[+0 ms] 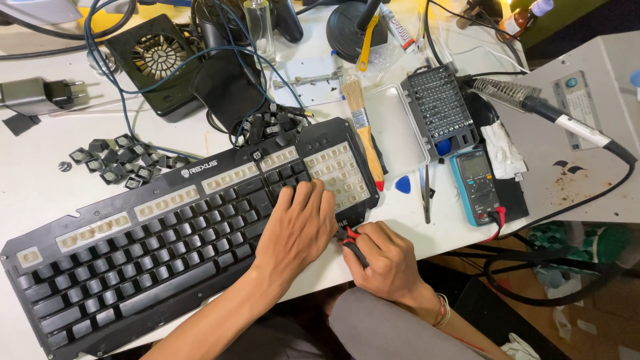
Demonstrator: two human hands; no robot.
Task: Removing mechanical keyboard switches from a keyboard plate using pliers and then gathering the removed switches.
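Head view: left hand point(297, 227) hides keyboard point(167, 247) keys; right hand point(387, 263) grips half-hidden tool point(352, 245).

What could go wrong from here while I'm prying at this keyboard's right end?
1. The keyboard overhangs the desk edge; only the left hand pins it, so it may tip.
2. The red-handled tool in the right hand could slip toward the left hand's fingers.
3. Loose keycaps could scatter if the keyboard jerks.

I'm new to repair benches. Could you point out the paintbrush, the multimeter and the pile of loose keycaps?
paintbrush point(366, 137): head view, on its orange handle.
multimeter point(475, 187): head view, middle of its blue body.
loose keycaps point(117, 163): head view, centre of the pile.
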